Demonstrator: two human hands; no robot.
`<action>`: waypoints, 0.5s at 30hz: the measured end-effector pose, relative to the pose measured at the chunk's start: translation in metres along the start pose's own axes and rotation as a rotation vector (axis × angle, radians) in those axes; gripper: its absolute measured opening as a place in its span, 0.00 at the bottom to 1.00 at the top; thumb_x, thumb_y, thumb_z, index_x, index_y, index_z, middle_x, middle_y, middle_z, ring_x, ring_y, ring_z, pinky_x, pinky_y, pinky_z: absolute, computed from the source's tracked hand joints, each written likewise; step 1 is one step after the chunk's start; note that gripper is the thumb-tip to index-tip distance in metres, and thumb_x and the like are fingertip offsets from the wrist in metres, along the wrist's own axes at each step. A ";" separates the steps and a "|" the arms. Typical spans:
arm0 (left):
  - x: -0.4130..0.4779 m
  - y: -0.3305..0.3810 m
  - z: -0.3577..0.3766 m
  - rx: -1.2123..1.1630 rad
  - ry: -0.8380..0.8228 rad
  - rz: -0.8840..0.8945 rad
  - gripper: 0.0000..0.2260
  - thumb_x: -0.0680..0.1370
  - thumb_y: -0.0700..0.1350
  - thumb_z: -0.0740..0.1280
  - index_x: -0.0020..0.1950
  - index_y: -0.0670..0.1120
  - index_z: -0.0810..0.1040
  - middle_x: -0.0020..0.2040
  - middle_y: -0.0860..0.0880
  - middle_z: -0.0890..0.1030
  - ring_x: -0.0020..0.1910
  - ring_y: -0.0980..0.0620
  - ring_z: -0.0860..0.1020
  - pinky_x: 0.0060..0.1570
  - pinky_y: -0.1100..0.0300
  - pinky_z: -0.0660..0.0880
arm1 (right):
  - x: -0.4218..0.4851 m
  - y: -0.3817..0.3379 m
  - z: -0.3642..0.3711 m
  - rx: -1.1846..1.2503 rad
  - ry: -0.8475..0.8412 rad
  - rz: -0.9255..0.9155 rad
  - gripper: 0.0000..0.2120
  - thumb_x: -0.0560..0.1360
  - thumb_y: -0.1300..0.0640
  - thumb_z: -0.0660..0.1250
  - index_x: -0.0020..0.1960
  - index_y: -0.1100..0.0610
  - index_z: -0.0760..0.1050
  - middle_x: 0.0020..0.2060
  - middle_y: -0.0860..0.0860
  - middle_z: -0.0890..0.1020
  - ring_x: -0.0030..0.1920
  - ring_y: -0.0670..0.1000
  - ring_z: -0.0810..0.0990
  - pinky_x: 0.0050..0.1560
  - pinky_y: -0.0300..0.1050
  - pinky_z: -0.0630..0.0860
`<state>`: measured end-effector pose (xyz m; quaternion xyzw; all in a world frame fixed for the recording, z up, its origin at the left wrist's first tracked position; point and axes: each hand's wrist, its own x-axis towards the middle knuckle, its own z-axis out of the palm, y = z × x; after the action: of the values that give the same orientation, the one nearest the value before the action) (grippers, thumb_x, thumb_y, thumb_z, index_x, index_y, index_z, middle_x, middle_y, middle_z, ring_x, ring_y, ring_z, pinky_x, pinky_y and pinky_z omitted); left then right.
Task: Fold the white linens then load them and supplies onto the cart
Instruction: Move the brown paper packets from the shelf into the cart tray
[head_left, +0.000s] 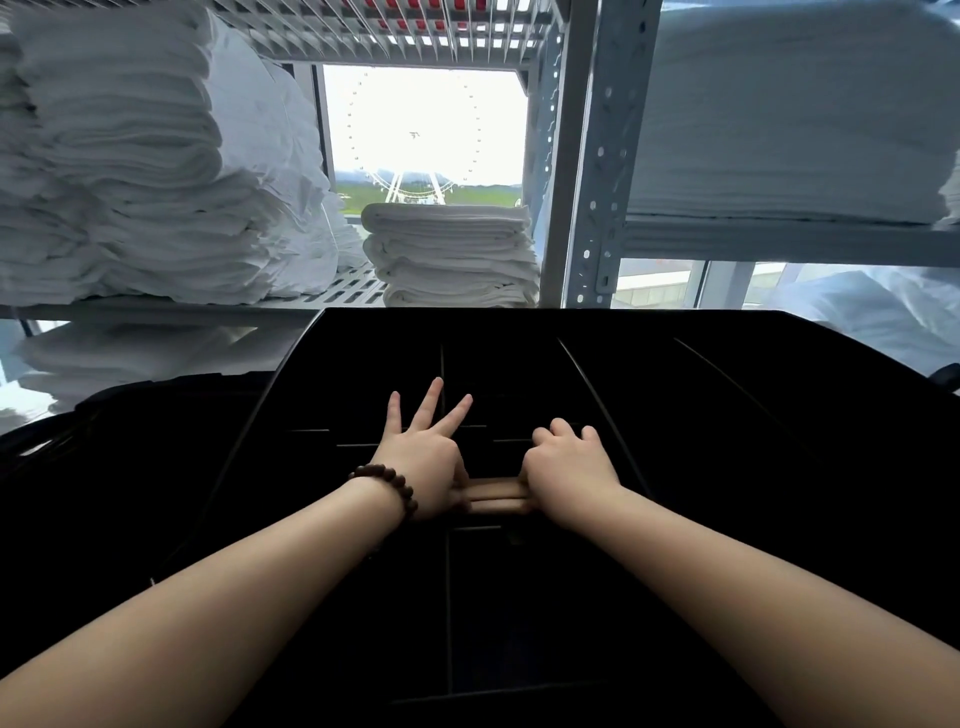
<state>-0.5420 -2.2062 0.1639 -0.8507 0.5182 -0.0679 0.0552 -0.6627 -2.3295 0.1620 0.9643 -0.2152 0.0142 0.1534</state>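
Note:
A black cart top tray (737, 410) with thin dividers fills the lower half of the view. Over its middle compartments, both my hands hold a small bundle of tan sticks (496, 496), lying sideways. My left hand (423, 457), with a bead bracelet on the wrist, pinches the bundle's left end while three fingers spread straight forward. My right hand (566, 465) grips the right end with curled fingers. A neat stack of folded white linens (452, 254) sits on the shelf just behind the cart.
A tall pile of white linens (119, 171) fills the shelf at left, and another (789, 119) lies on the right shelf. A grey perforated shelf post (592, 156) stands between them. More linens (130, 353) lie on a lower shelf at left.

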 end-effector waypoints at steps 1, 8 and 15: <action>-0.002 -0.001 -0.002 -0.020 0.002 -0.007 0.13 0.75 0.62 0.65 0.58 0.62 0.80 0.79 0.53 0.38 0.74 0.43 0.29 0.68 0.33 0.32 | -0.001 0.001 -0.001 0.013 -0.001 0.001 0.13 0.76 0.51 0.65 0.60 0.50 0.77 0.60 0.51 0.72 0.65 0.55 0.64 0.62 0.52 0.63; -0.019 0.002 -0.026 -0.129 0.064 -0.107 0.24 0.74 0.64 0.65 0.69 0.62 0.71 0.79 0.51 0.48 0.78 0.46 0.42 0.73 0.37 0.42 | -0.019 0.012 -0.021 0.126 0.062 0.037 0.22 0.72 0.38 0.67 0.63 0.44 0.75 0.63 0.49 0.69 0.67 0.54 0.62 0.63 0.53 0.62; -0.043 0.029 -0.064 -0.177 0.296 -0.137 0.24 0.74 0.66 0.64 0.68 0.62 0.71 0.76 0.50 0.62 0.74 0.48 0.59 0.71 0.46 0.56 | -0.051 0.036 -0.052 0.184 0.279 0.150 0.23 0.72 0.37 0.67 0.65 0.43 0.74 0.72 0.50 0.64 0.73 0.53 0.56 0.69 0.57 0.58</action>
<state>-0.5974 -2.1826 0.2193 -0.8664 0.4653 -0.1503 -0.1015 -0.7221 -2.3234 0.2171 0.9443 -0.2607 0.1788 0.0914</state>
